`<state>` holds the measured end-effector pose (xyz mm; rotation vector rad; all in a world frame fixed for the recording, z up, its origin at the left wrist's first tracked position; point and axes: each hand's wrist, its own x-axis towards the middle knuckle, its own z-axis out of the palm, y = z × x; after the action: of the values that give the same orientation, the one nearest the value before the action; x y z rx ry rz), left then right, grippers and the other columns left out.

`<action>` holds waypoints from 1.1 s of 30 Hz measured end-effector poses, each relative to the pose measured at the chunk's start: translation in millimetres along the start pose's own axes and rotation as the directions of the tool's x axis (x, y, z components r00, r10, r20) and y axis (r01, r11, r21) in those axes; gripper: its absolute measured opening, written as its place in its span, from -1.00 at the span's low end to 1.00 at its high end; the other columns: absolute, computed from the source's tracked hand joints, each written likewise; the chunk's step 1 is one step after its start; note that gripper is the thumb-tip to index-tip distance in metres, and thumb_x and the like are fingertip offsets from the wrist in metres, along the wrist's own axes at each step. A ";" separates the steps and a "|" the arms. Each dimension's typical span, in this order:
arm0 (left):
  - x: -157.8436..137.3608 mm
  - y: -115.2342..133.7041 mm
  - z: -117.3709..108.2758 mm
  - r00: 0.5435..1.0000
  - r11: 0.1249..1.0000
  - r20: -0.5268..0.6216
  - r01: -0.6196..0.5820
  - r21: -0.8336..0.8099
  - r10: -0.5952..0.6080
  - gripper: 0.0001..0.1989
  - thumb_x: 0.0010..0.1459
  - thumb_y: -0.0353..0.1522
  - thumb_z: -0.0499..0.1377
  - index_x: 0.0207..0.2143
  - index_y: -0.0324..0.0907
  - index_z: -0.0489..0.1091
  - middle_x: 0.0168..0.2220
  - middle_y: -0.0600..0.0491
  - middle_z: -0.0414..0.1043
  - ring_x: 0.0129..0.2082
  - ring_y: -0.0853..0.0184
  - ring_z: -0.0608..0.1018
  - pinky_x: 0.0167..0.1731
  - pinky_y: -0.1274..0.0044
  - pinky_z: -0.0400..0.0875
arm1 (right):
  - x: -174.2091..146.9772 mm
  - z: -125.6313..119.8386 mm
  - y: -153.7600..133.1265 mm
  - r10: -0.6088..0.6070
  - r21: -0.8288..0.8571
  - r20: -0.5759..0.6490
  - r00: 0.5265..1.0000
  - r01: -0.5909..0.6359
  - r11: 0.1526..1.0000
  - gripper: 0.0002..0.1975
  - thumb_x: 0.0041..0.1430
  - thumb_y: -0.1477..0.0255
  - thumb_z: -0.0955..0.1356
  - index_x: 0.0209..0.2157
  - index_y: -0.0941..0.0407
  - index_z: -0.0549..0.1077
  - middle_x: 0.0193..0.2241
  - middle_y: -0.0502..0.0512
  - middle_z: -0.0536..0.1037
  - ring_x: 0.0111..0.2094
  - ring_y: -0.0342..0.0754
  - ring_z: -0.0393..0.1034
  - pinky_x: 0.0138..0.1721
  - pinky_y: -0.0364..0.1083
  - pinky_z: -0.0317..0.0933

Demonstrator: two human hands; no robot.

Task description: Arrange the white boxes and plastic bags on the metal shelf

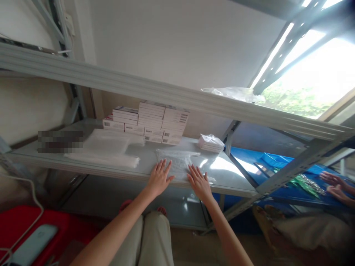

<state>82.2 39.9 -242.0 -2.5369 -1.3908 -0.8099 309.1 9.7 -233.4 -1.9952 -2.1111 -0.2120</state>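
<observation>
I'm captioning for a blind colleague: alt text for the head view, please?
A person's left hand and right hand, palms down, fingers spread, at some clear plastic on a grey shelf. White boxes stand stacked behind; whitish plastic sheeting lies to the left.

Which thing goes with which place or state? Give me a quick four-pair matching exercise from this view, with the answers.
Things
1. Left hand
2. Right hand
3. Stacked boxes
4. Small wrapped stack

Places and states
A. In clear plastic, near the right end of the shelf
B. At the right side of the clear bag
C. Barcodes facing out
D. At the clear bag's left side

Pairs: 1-D, 2-B, 3-C, 4-A
</observation>
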 end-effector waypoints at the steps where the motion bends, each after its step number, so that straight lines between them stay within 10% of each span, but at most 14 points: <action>1: 0.2 0.5 -3.7 1.000 1.000 0.002 -0.017 0.000 0.017 -0.36 0.26 -0.07 -0.07 0.30 -0.15 -0.06 0.28 -0.18 -0.02 0.28 0.08 0.07 0.15 0.21 0.12 | -5.7 -0.1 16.1 0.032 -0.017 -0.004 0.999 -0.032 0.999 -0.47 0.34 0.19 -0.01 0.29 -0.02 -0.05 0.29 0.02 0.01 0.31 0.04 -0.19 0.23 0.27 -0.28; 7: -5.8 -0.8 -23.6 0.977 0.977 -0.008 -0.212 0.008 0.212 -0.15 0.10 0.03 0.08 0.31 -0.11 -0.18 0.33 -0.16 -0.23 0.31 0.06 -0.09 0.19 0.10 -0.07 | -30.6 -0.8 69.4 0.178 0.013 -0.037 0.983 -0.178 0.984 -0.43 0.32 0.14 -0.04 0.30 -0.02 -0.15 0.30 0.05 -0.03 0.31 0.05 -0.23 0.17 0.41 -0.31; 15: -33.1 -16.2 -29.2 0.910 0.909 -0.037 -0.409 0.079 0.413 -0.47 0.23 -0.53 -0.09 0.25 -0.15 0.02 0.27 -0.03 0.05 0.28 0.26 0.07 0.22 0.30 -0.08 | 18.8 -24.9 13.4 -0.017 0.152 -0.215 0.976 0.051 0.987 -0.47 0.29 0.19 0.09 0.25 -0.02 0.02 0.26 0.10 0.10 0.30 0.06 -0.16 0.19 0.38 -0.33; 20: -66.0 -7.1 -28.3 0.955 0.959 -0.293 -0.050 -0.281 -0.036 -0.73 0.20 -0.40 -0.04 -0.08 -0.24 0.31 -0.06 -0.15 0.41 -0.01 0.19 0.42 -0.02 0.32 0.24 | 98.7 -25.9 -55.1 -0.125 0.302 -0.064 0.990 0.138 0.943 -0.51 0.26 0.27 0.18 0.21 -0.01 0.12 0.20 0.15 0.23 0.25 0.06 -0.01 0.20 0.27 -0.17; 23: -81.2 0.6 -19.0 0.930 0.730 -0.010 0.283 -0.623 -0.368 -0.60 0.27 -0.17 -0.15 -0.32 -0.21 0.37 -0.41 -0.05 0.46 -0.35 0.26 0.50 -0.28 0.41 0.34 | 135.3 -15.9 -89.8 -0.142 0.336 0.022 0.990 0.127 0.933 -0.49 0.24 0.26 0.22 0.21 -0.02 0.14 0.18 0.17 0.25 0.24 0.09 0.01 0.20 0.26 -0.19; 28: -60.8 -3.8 -2.3 0.704 0.049 0.507 0.607 -0.793 -0.497 -0.21 0.02 0.23 -0.27 -0.48 -0.25 0.38 -0.61 -0.02 0.42 -0.71 0.41 0.37 -0.61 0.54 0.27 | 162.9 -1.7 -116.1 -0.229 0.361 0.130 0.965 0.169 0.917 -0.64 0.12 0.32 0.35 -0.02 0.01 0.43 -0.06 0.14 0.49 0.08 0.12 0.24 0.18 0.24 -0.19; 33: -39.0 -8.2 -2.4 0.713 -0.009 0.524 0.589 -0.808 -0.467 -0.33 -0.30 0.23 0.14 -0.61 -0.26 0.34 -0.58 -0.01 0.44 -0.72 0.48 0.36 -0.66 0.61 0.19 | 167.9 3.7 -107.8 -0.222 0.421 0.150 0.963 0.141 0.896 -0.82 0.03 0.36 0.40 -0.30 0.11 0.55 -0.29 0.14 0.57 -0.13 0.10 0.39 0.01 0.13 0.10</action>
<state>57.8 14.7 -261.2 -2.5569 -2.6070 -2.4354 193.5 165.7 -187.3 -1.6295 -2.2312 0.3831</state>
